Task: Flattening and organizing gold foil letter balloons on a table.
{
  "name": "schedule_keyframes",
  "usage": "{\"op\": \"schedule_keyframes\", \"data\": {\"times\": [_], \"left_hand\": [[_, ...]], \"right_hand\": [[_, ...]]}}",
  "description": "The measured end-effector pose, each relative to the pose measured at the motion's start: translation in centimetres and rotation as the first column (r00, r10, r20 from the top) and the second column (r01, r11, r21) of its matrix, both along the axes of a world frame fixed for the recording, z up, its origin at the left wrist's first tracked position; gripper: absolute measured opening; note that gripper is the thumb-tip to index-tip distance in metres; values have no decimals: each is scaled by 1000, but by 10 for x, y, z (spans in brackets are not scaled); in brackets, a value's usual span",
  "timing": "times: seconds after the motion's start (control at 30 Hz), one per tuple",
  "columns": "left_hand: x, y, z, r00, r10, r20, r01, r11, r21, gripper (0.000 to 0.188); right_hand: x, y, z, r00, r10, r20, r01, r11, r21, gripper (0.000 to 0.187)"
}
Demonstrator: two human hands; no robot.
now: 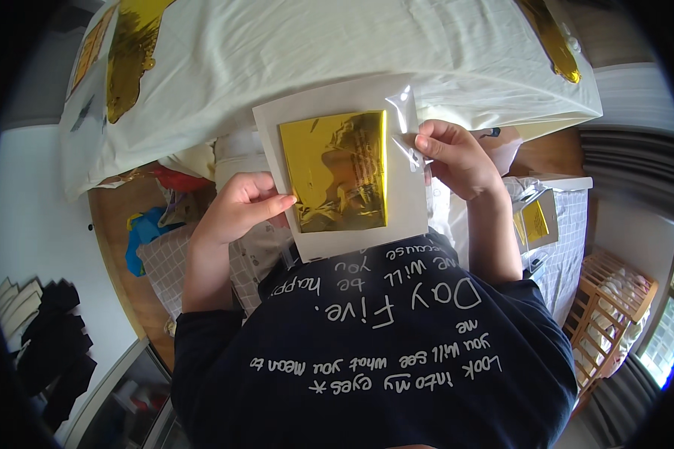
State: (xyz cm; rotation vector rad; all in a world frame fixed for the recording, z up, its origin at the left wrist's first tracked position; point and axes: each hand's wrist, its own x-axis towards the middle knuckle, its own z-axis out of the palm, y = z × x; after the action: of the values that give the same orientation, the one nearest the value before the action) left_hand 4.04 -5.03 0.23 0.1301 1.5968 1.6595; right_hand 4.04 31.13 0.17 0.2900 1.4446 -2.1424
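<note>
A card [352, 168] is being held up between the two hands, in front of the chest and before the sheet-covered table [337, 52], with a foil square [338, 170] lying on its middle and a clear sleeve [403, 123] sitting at its upper right edge. The card's left edge is being pinched by the left hand [236, 209], while the sleeve and right edge are being gripped by the right hand [457, 157]. Foil pieces [131, 52] are lying on the table's far left and far right, a second foil packet [533, 221] is lying to the right below the right hand, and a wooden rack [610, 307] is standing further right.
</note>
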Motion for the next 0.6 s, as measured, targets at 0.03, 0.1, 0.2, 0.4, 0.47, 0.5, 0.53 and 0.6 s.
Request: {"op": "schedule_keyframes", "data": {"times": [0.03,0.1,0.2,0.4,0.47,0.5,0.53,0.6], "left_hand": [[-1,-3,-3,1000,-14,9,14,1000,-2,19],[-2,-3,-3,999,-29,18,29,1000,-3,18],[-1,-2,-1,1000,-2,25,1,999,32,17],[0,0,-2,998,51,46,-53,998,43,18],[0,0,-6,997,64,52,-66,997,38,18],[1,2,-5,997,64,51,-66,997,38,18],[1,6,-2,994,95,52,-97,994,52,17],[2,8,-3,991,126,53,-129,989,65,16]], "right_hand": [[-1,3,-4,1000,27,15,-26,996,-91,14],[-1,7,-8,998,54,29,-48,982,-180,17],[-1,8,-7,992,117,43,-102,960,-262,17],[2,-3,-1,991,73,116,-39,961,-274,13],[3,-6,4,998,36,58,-18,958,-285,11],[3,-5,3,998,35,58,-17,958,-285,11],[2,-3,2,998,41,50,-24,953,-301,11],[3,1,2,998,48,43,-32,948,-316,12]]}}
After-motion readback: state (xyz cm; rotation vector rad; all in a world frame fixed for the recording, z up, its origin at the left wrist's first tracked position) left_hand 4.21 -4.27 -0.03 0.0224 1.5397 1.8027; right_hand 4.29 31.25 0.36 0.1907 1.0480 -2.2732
